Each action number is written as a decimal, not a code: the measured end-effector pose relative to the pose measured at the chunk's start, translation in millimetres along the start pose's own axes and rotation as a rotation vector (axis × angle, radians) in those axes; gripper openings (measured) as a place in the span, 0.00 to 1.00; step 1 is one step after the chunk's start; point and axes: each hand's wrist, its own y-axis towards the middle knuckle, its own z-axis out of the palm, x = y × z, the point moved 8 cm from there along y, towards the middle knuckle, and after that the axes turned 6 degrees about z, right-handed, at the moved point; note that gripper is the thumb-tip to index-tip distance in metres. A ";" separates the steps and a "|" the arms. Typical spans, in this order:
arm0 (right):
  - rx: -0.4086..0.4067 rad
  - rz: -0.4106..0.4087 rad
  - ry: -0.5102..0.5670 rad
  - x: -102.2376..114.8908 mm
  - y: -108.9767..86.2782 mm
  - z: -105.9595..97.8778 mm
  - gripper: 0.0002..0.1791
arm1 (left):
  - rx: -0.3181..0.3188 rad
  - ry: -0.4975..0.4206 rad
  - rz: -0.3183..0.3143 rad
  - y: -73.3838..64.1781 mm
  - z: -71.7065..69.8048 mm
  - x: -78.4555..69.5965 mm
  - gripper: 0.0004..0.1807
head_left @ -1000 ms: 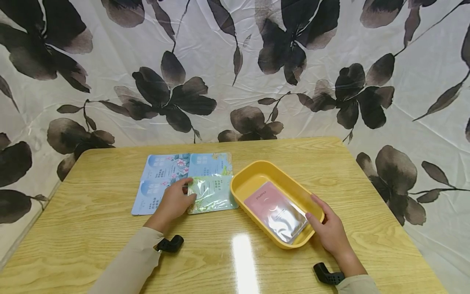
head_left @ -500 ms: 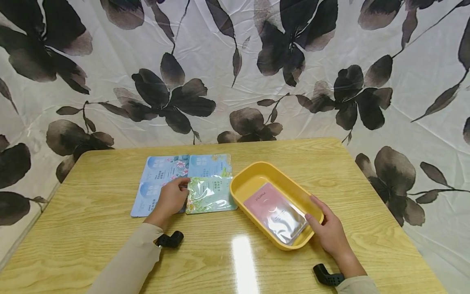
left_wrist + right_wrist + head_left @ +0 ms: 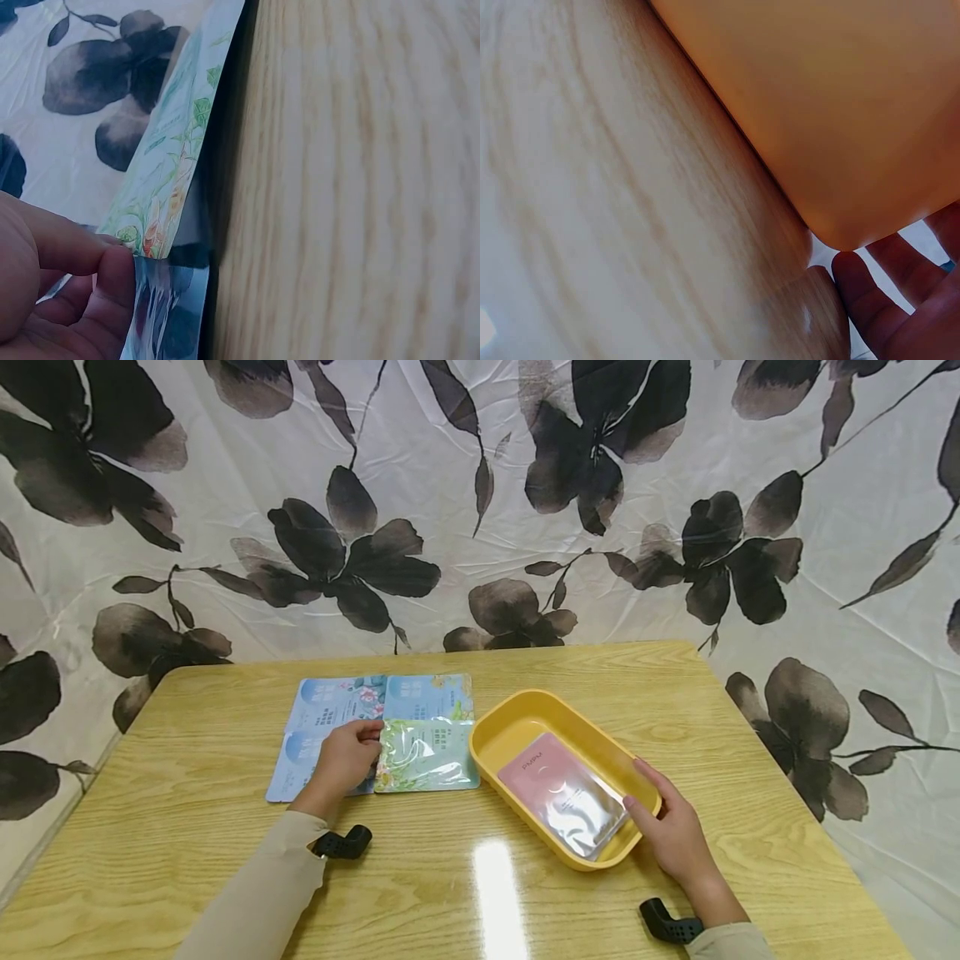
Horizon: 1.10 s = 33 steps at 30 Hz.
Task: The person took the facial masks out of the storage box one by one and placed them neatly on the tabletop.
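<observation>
My left hand (image 3: pixel 345 760) pinches the left edge of a green face mask packet (image 3: pixel 429 756), which overlaps blue packets under it. In the left wrist view the thumb and index finger meet at a corner of the green packet (image 3: pixel 176 142), and a shiny blue packet (image 3: pixel 169 307) shows below. My right hand (image 3: pixel 671 822) holds the near right end of a yellow tray (image 3: pixel 510 722), thumb at the rim and fingers along the outside. Inside the tray lies a pink and silver packet (image 3: pixel 558 789). From the right wrist, the tray's outer wall (image 3: pixel 832 112) fills the upper right.
Several blue face mask packets (image 3: pixel 326 702) lie side by side on the wooden table (image 3: pixel 420 877), left of the tray. A floral cloth (image 3: pixel 465 485) hangs behind the table's back edge. Each wrist wears a black camera mount (image 3: pixel 343 843).
The left hand and the green packet have shifted slightly left, opening a small gap from the tray's side. The right hand and tray stay where they were.
</observation>
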 end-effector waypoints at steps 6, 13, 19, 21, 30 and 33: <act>0.004 -0.004 0.019 0.6 0.2 0.8 0.29 | -0.006 0.022 0.000 -1.8 -5.7 -0.8 0.20; 0.002 -0.003 0.011 0.0 0.2 0.6 0.29 | -0.019 0.065 0.111 -6.4 -13.4 -15.7 0.20; 0.001 -0.001 0.002 -0.2 0.6 0.1 0.29 | 0.020 -0.006 0.208 -11.9 -7.7 -49.9 0.22; 0.002 -0.001 0.008 -0.1 0.6 -0.4 0.29 | 0.039 -0.007 0.242 -12.6 -1.7 -63.8 0.22; 0.004 -0.020 0.030 2.6 1.1 -1.9 0.29 | 0.175 -0.017 0.397 -14.7 50.4 -130.3 0.25; 0.010 -0.026 0.038 3.2 0.2 -0.4 0.29 | 0.243 -0.035 0.417 -15.1 73.9 -143.9 0.25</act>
